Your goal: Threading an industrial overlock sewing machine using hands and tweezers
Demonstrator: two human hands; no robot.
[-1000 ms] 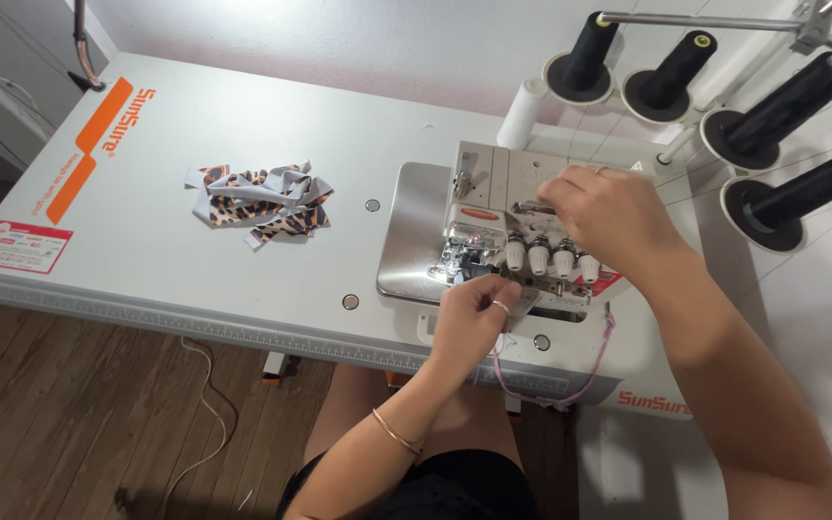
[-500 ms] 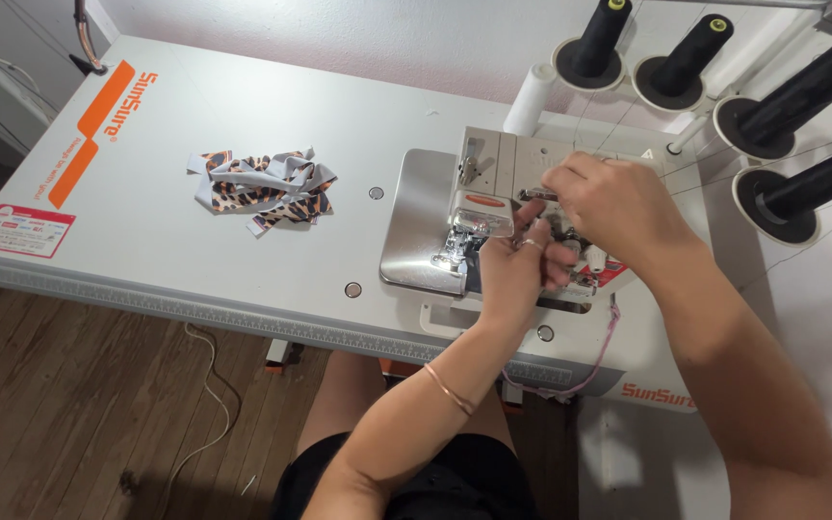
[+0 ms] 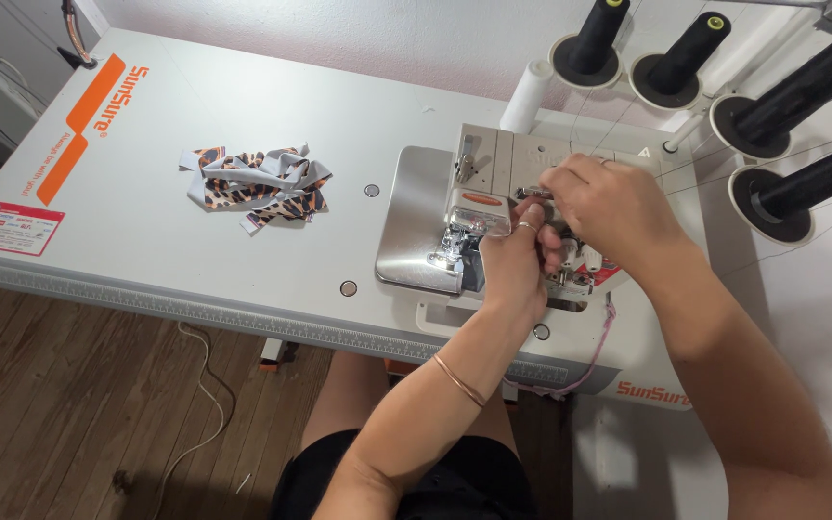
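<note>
Two hands are working at the front of the overlock sewing machine (image 3: 493, 193), which is sitting on the white tabletop (image 3: 195, 260). The left hand (image 3: 517, 260) is reaching up from below, fingers curled and pinched against the machine's threading area; what it is gripping cannot be told, though a thin thread is likely. The right hand (image 3: 613, 207) is coming in from the right and lying just above the left, fingers bent down onto the same spot, touching the machine. Both are equally near the mechanism, which is lying directly under them, its long axis running left to right. Four black thread cones (image 3: 782, 96) are standing beyond the right hand. Patterned fabric strips (image 3: 257, 183) are lying well to the left of the left hand, untouched.
</note>
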